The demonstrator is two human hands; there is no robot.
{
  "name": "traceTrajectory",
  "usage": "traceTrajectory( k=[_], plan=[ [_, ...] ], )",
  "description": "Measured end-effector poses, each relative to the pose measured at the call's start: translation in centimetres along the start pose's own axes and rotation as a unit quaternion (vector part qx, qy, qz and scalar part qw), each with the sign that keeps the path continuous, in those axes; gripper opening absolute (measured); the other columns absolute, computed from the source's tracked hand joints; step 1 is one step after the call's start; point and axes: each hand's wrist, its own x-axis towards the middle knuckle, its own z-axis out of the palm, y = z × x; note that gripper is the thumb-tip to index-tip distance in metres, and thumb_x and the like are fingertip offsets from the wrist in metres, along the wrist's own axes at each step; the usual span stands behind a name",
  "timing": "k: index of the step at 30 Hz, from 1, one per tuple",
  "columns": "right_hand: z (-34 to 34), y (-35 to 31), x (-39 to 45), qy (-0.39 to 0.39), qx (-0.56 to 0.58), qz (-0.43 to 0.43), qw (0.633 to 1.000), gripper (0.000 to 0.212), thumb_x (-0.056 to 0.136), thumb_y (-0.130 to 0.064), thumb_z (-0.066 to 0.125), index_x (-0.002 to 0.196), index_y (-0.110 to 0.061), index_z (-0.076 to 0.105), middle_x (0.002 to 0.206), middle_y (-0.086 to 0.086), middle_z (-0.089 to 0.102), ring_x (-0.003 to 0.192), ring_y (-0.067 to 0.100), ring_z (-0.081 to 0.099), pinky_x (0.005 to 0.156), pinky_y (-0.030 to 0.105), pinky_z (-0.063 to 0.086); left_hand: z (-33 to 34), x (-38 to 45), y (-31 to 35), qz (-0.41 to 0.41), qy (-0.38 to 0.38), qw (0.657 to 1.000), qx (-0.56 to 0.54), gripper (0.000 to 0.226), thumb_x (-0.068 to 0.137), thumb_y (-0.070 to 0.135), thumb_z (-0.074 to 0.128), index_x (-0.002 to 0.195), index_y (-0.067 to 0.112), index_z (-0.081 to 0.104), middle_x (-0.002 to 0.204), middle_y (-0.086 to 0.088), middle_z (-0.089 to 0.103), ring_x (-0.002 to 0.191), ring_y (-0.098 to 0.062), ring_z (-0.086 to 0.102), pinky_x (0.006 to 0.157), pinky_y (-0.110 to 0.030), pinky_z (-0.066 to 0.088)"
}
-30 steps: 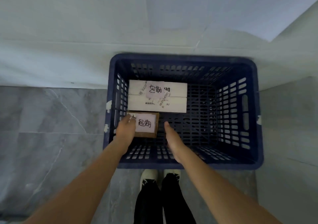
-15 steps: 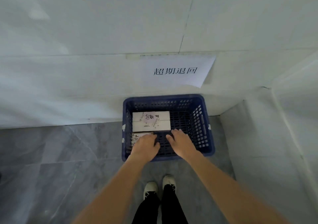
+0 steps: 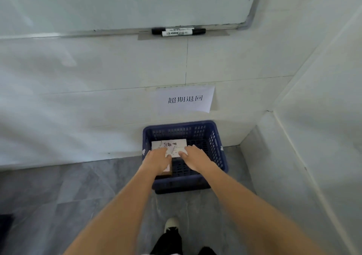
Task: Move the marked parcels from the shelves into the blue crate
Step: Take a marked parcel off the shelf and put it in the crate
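Note:
The blue crate (image 3: 216, 147) stands on the grey floor against the white wall. A white parcel (image 3: 169, 146) with a handwritten label lies at the back left of its floor. In front of it sits a small brown parcel (image 3: 168, 171), mostly hidden under my left hand (image 3: 157, 161). That hand hangs above the crate with fingers spread, holding nothing. My right hand (image 3: 195, 159) is beside it, palm down, also empty and apart from the parcels.
A paper sign (image 3: 185, 99) with printed characters is taped to the wall above the crate. Higher up, a whiteboard (image 3: 125, 3) has black markers (image 3: 183, 32) on its ledge. A side wall (image 3: 313, 137) closes the corner at right. My feet (image 3: 171, 225) stand before the crate.
Both hands have drawn up and back out of the crate, leaving the small brown parcel on its floor. My head has risen, so the crate looks smaller and the whiteboard has come into view.

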Motion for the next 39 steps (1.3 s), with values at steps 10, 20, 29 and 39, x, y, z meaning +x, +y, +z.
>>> traceTrajectory(
  k=[10, 20, 29, 39],
  plan=[
    [2.0, 0.2, -10.0, -0.044, -0.002, -0.111, 0.993, 0.041, 0.102, -0.040, 0.038, 0.104, -0.004, 0.060, 0.106, 0.014, 0.061, 0.095, 0.031, 0.058, 0.082, 0.042, 0.047, 4.0, -13.4, -0.1, -0.081, 0.036, 0.994, -0.063, 0.039, 0.098, 0.024, 0.040, 0.132, 0.010, 0.053, 0.135, -0.014, 0.055, 0.121, -0.030, 0.052, 0.103, -0.040, 0.042],
    [7.6, -6.8, -18.4, -0.129, -0.096, -0.224, 0.961, 0.030, 0.105, -0.043, 0.031, 0.086, -0.025, 0.046, 0.097, -0.001, 0.045, 0.113, 0.028, 0.051, 0.083, 0.034, 0.032, 6.9, -28.4, -5.4, -0.193, 0.080, 0.976, -0.058, 0.043, 0.101, 0.028, 0.039, 0.140, 0.013, 0.045, 0.146, -0.012, 0.044, 0.132, -0.029, 0.044, 0.107, -0.035, 0.034],
    [19.7, -21.4, -28.1, -0.216, -0.209, -0.351, 0.887, 0.045, 0.106, -0.035, 0.031, 0.130, -0.005, 0.053, 0.130, 0.019, 0.057, 0.125, 0.033, 0.051, 0.104, 0.036, 0.039, 10.3, -46.9, -17.5, -0.341, 0.159, 0.909, -0.179, 0.041, 0.098, 0.024, 0.040, 0.136, 0.011, 0.049, 0.143, -0.013, 0.047, 0.128, -0.030, 0.047, 0.104, -0.036, 0.040],
    [39.9, -32.9, -54.4, -0.339, -0.289, -0.535, 0.718, 0.037, 0.104, -0.034, 0.035, 0.117, -0.012, 0.062, 0.113, 0.010, 0.064, 0.102, 0.025, 0.060, 0.093, 0.036, 0.048, 22.3, -75.3, -25.9, -0.543, 0.259, 0.762, -0.239, 0.025, 0.098, 0.022, 0.043, 0.115, 0.014, 0.060, 0.117, -0.008, 0.064, 0.104, -0.024, 0.061, 0.094, -0.039, 0.050]
  ],
)
